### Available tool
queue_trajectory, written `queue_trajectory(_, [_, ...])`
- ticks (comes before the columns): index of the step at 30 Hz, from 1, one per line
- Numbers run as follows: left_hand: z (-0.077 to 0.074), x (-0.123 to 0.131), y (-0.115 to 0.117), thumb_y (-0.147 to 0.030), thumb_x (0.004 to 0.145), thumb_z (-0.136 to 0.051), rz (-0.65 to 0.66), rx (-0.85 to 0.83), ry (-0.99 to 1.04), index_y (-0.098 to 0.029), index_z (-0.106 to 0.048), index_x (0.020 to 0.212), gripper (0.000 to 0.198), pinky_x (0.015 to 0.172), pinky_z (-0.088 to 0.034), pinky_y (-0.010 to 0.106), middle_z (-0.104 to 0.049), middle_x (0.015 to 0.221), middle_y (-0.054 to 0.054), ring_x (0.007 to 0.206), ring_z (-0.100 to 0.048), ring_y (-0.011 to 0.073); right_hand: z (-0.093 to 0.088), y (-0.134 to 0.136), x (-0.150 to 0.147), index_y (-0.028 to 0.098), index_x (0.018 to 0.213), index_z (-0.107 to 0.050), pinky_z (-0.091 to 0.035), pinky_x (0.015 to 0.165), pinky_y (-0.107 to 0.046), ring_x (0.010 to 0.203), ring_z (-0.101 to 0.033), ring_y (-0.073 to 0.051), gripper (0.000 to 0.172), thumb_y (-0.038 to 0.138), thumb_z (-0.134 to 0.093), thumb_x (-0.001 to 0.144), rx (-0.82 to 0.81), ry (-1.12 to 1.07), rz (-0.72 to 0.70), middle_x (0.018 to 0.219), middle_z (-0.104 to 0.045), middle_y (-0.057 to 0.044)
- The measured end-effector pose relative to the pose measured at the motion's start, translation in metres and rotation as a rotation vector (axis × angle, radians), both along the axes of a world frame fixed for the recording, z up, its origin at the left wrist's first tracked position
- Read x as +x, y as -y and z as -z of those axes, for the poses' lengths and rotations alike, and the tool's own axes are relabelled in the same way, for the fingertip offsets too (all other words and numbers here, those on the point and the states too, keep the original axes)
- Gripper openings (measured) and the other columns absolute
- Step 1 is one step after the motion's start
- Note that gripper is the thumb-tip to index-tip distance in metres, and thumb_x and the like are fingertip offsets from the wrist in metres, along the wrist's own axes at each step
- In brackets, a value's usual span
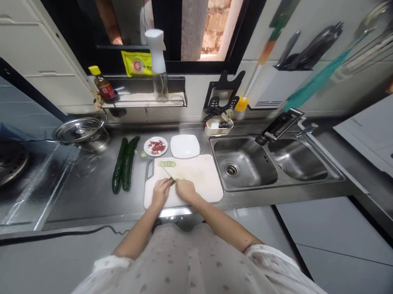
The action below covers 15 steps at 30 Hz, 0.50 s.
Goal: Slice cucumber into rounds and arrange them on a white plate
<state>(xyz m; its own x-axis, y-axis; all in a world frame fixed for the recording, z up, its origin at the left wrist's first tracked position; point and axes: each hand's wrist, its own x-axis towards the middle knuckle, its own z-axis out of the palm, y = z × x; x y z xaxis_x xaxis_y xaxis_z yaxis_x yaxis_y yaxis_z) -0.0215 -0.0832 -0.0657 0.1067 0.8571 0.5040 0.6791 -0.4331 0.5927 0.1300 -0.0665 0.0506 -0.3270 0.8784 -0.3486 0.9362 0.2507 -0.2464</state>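
Note:
On the white cutting board (201,177), my right hand (186,190) is closed in a fist around the handle of a knife (168,173). Its thin blade points up and left toward a short row of cucumber slices (167,164) at the board's upper left. My left hand (161,191) lies on the left part of the board, fingers bent and drawn together beside the blade. A small dark bit shows at its fingertips, too small to name; the fingers hide the rest.
Two whole cucumbers (128,162) lie left of the board. Behind it are a plate of chopped red pieces (156,146) and a white square plate (185,146). A double sink (247,161) adjoins on the right. A lidded steel pot (96,140) stands at the back left.

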Motion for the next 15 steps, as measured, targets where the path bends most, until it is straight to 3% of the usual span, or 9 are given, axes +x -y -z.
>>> queue_trajectory(9, [0.002,0.0,0.0,-0.021,0.092,-0.048,-0.017,-0.007,0.008,-0.023,-0.068,0.109,0.027,0.093,-0.049,0.04,-0.068,0.107,0.007,0.104,-0.059,0.02,-0.001,0.02,0.02,0.014,0.109,-0.061,-0.047,0.076,-0.031,0.093,-0.066,-0.022,0.031,0.016,-0.034,0.093,-0.037,0.06,-0.007,0.096,-0.07,-0.014])
queue_trajectory(15, [-0.001,0.001,0.0,-0.022,0.092,-0.048,-0.012,-0.01,0.01,-0.023,-0.068,0.11,0.027,0.093,-0.049,0.04,-0.067,0.108,0.008,0.103,-0.059,0.0197,0.003,0.015,0.015,0.014,0.106,-0.062,-0.048,0.075,-0.03,0.092,-0.067,-0.022,0.03,0.014,-0.036,0.091,-0.02,0.047,-0.001,0.096,-0.07,-0.013])
